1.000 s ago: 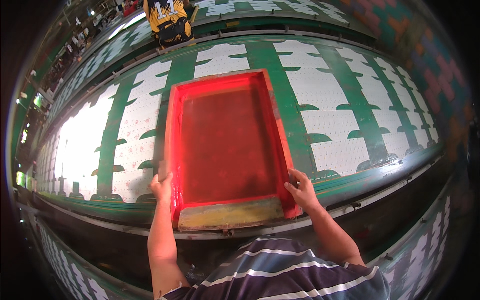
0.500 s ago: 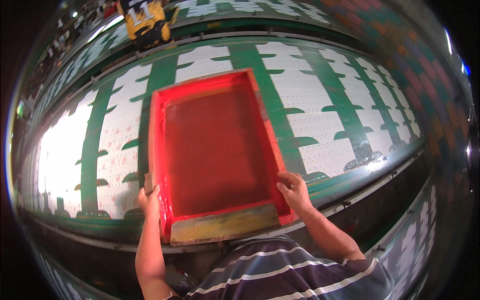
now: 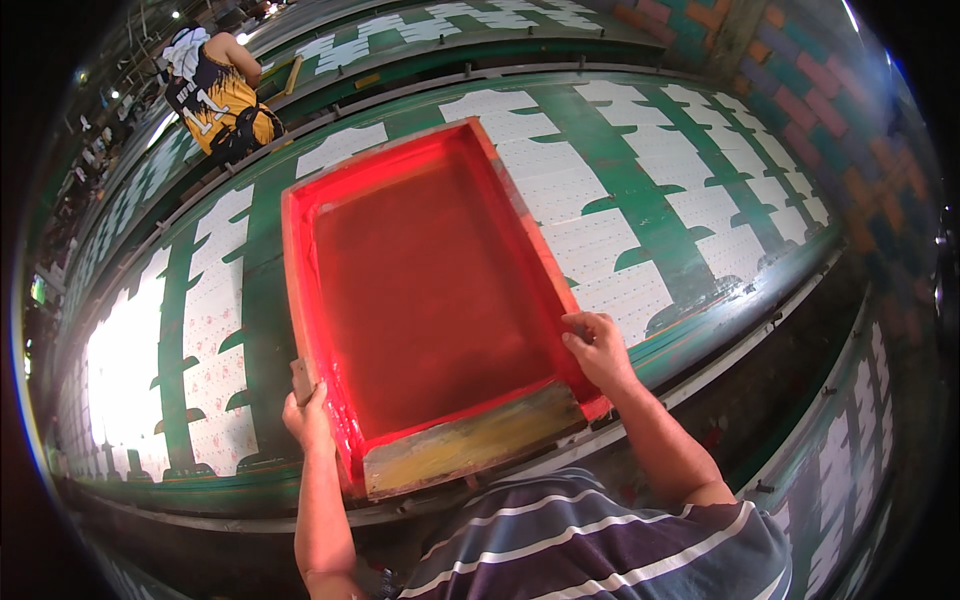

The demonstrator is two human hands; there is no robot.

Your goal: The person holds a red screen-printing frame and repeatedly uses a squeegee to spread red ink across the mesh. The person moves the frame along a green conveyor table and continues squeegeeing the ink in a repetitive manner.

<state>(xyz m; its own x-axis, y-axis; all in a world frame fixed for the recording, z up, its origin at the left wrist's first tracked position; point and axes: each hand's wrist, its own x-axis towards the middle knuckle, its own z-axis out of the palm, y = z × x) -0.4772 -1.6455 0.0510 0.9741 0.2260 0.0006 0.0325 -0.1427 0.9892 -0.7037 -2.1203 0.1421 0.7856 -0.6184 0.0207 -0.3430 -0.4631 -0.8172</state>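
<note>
A screen-printing frame (image 3: pixel 375 165) with red inner walls and a dark red mesh lies in front of me, over a green printing table (image 3: pixel 268 330). My left hand (image 3: pixel 308 416) is closed round its left side near the front, beside a small wooden block (image 3: pixel 302 382). My right hand (image 3: pixel 600 350) grips the right side with bent fingers and thumb. The near end of the frame carries a worn yellowish strip (image 3: pixel 475 440). White cut fabric pieces (image 3: pixel 590 250) lie in rows on both sides, some with small printed marks. Those under the frame are hidden.
A metal rail (image 3: pixel 700 390) runs along the table's near edge. Behind it stands another long table (image 3: pixel 400 45) with white pieces, where a person (image 3: pixel 215 95) in a black and yellow top stands at the far left. A brick wall (image 3: pixel 810 90) rises at far right.
The frame has moved right along the table with both my hands on it, now overlapping the white column on its right. My view has turned, and more of the other person shows.
</note>
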